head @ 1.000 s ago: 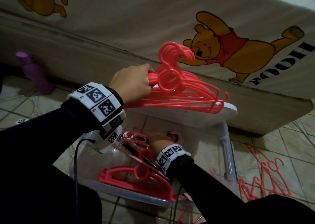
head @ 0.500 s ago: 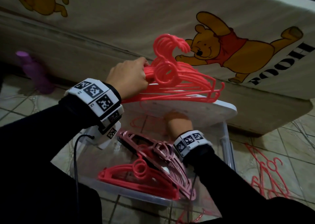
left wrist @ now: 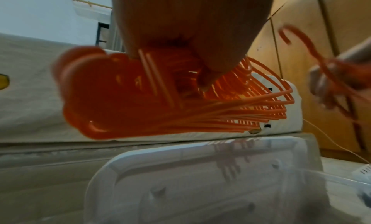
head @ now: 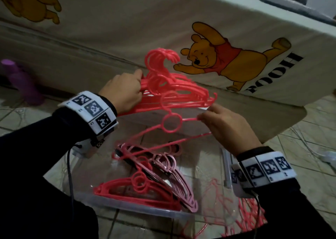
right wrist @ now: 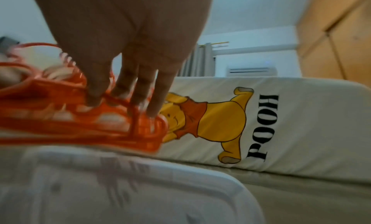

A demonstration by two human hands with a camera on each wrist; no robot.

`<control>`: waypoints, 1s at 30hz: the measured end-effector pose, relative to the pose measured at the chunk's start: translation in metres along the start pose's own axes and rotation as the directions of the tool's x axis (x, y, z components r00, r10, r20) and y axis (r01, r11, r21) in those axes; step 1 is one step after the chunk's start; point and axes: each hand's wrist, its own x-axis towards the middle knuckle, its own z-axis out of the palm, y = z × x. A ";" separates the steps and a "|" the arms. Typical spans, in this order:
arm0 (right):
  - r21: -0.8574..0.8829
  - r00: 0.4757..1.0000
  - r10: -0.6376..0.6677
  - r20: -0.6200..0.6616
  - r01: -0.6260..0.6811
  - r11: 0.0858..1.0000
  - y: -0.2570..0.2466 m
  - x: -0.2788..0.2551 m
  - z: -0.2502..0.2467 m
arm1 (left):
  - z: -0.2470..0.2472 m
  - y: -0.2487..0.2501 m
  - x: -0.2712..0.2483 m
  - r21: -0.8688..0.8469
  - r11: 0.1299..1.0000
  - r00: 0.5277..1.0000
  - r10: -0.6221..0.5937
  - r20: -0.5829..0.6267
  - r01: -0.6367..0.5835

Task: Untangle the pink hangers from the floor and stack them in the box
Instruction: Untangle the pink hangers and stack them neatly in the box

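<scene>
The left hand is curled round a thick bundle of pink hangers, gripping it near the necks so that the hooks fan upward together and the thin arms splay out to the right; the bundle hangs just above the white lid that stands propped at the far edge of the box. The right hand holds a single hanger by one end, its fingertips pinched on the thin shoulder rod while the ring below the hook points toward the bundle; the other fingers lie fairly straight. The single hanger sits just below the bundle, slanting down toward the box. Inside the clear plastic box more hangers lie stacked flat, bright pink ones at the near edge and paler ones on top toward the right. Still more tangled hangers lie on the tiled floor by the right side of the box. Behind stands a mattress in cream cloth printed with a yellow bear. A purple bottle rests on the floor at the far left.
</scene>
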 end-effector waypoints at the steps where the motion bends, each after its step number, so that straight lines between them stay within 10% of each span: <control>1: 0.024 0.996 0.003 -0.091 -0.001 1.000 -0.001 0.000 -0.004 | 0.003 0.003 -0.001 0.019 1.000 1.000 -0.005 0.013 0.005; 30: -0.001 0.960 0.058 -0.273 -0.061 0.998 0.010 0.005 -0.009 | 0.012 0.018 -0.020 -0.122 0.992 0.995 0.029 0.097 -0.017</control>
